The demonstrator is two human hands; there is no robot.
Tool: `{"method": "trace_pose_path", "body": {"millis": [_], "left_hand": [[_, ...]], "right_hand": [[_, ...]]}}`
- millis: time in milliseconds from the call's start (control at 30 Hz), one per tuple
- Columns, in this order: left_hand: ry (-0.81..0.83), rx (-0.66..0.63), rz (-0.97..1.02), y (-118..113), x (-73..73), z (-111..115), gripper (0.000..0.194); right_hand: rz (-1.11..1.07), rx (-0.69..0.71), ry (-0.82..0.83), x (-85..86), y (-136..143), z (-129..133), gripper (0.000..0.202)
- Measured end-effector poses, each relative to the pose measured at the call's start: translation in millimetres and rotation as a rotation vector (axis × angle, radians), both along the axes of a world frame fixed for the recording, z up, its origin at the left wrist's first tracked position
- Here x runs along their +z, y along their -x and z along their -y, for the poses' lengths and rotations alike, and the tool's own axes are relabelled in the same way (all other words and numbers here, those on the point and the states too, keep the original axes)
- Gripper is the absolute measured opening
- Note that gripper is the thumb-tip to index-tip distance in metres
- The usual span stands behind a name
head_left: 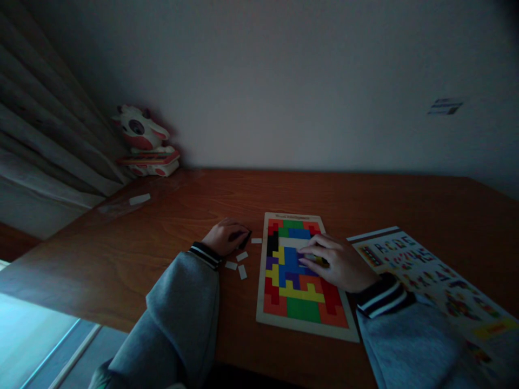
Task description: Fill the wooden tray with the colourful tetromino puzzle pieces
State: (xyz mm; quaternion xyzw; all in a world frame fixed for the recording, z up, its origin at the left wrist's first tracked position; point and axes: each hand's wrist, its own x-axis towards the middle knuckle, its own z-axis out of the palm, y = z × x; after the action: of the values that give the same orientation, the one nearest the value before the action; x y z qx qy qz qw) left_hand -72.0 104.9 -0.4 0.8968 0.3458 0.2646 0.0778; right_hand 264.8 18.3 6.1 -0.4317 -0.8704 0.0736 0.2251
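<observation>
Your right hand (338, 263) lies palm down on the flat wooden puzzle board with the pale frame (302, 274), its fingers pressed together and pointing left; the fingertips rest on a yellowish block near the board's middle, though in this dim light you cannot tell whether they pinch it or only press on it. Just above those fingers one bare pale patch of the tray shows; the rest of the board is filled with red, green, blue, yellow, purple, orange and black interlocking blocks.

Your left hand (227, 236) rests on the brown wooden tabletop (365, 200) just left of the board, curled with the fingers drawn together around one small dark piece (244, 239) at the fingertips. Close by it lie four small white rectangular pieces (242, 265): one between the hand and the board's edge, three in a loose cluster below the hand, near the striped cuff of your grey sleeve (184, 302).

To the right of the board, partly under your right forearm, lies one printed sheet of coloured letters, numbers and pattern pictures (430, 270). Far left on the table lies one white slip under a clear wrapper (139, 199). In the back left corner, beside the grey curtain (44, 140), stands one white and red cow-shaped toy (146, 141).
</observation>
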Motion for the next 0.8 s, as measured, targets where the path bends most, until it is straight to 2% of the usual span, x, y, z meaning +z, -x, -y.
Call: {"method": "trace_pose_path", "body": {"millis": [367,600,800], "left_hand": [[-0.009,-0.010,0.009,0.5,-2.6,-0.8,0.017],[0.003,0.011,-0.012,1.5,-0.9,0.0,0.020],[-0.002,0.011,-0.015,0.8,-1.3,-0.3,0.019]], "right_hand": [[-0.040,0.013,0.005,2.5,2.9,1.5,0.020],[-0.048,-0.152,-0.039,-0.2,-3.6,-2.2,0.027],[0.002,-0.138,-0.024,-2.0,-1.6,-0.8,0.027]]}}
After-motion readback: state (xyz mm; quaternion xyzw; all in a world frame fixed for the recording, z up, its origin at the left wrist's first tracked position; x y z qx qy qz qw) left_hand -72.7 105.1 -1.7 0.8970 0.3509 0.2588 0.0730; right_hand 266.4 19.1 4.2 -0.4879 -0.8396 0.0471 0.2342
